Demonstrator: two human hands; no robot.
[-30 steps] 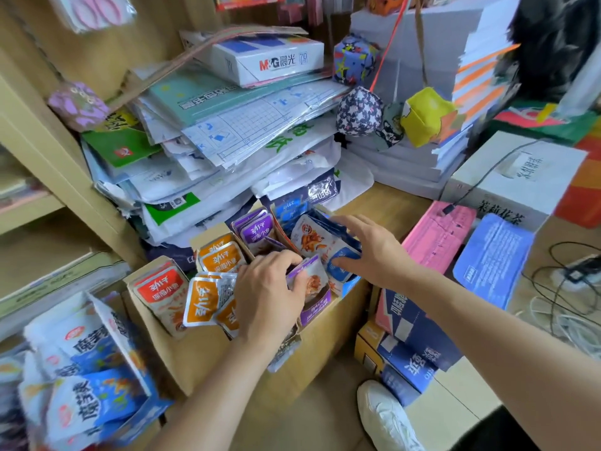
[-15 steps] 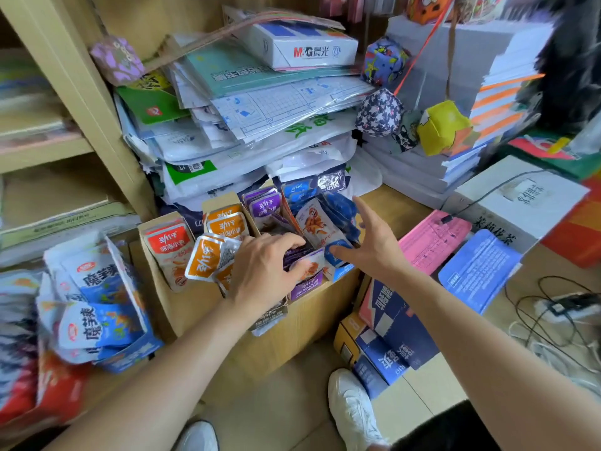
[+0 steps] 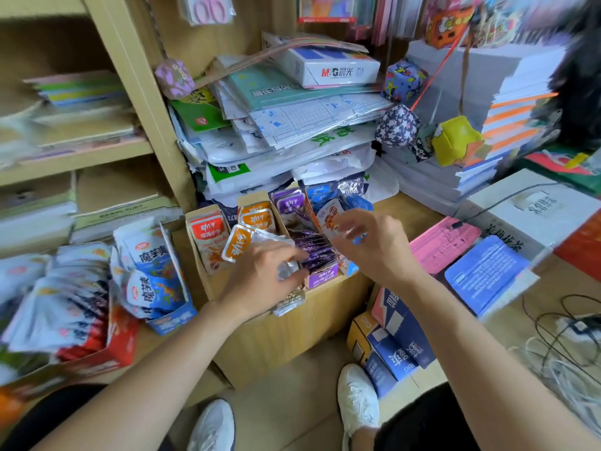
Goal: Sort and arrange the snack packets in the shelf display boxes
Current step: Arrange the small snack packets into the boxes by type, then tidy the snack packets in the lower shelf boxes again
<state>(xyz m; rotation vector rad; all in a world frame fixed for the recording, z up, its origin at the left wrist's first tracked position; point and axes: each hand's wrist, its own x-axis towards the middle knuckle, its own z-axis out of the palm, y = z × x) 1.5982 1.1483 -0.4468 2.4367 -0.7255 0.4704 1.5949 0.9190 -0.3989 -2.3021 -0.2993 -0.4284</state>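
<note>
Since half a second ago the right hand (image 3: 374,249) has swung in from beside the box, where its fingers were spread, and now sits over the divider between the purple and blue rows. Its fingers (image 3: 349,227) are bent and blurred against a white-and-blue packet (image 3: 328,219); whether they pinch it cannot be told. Left of it, the left hand (image 3: 266,281) has its fingertips (image 3: 294,255) on the purple packets (image 3: 313,255), and fingers and thumb curl round a silver packet (image 3: 285,271). Behind its knuckles an orange packet (image 3: 238,243) leans, long axis running from lower left to upper right, printed face toward the camera.

The purple packets stand on edge, tops up, packed face to face in a row running from the front of the display box (image 3: 283,323) toward the upper middle of the frame. A red packet (image 3: 208,237) stands upright in the leftmost compartment, long axis vertical. The box sits at the centre of the frame. Blue-and-white snack bags (image 3: 153,275) fill a carton to its left, a pink pad (image 3: 442,242) and a blue pad (image 3: 484,275) lie to the right, and stacked paper packs (image 3: 292,125) rise behind.
</note>
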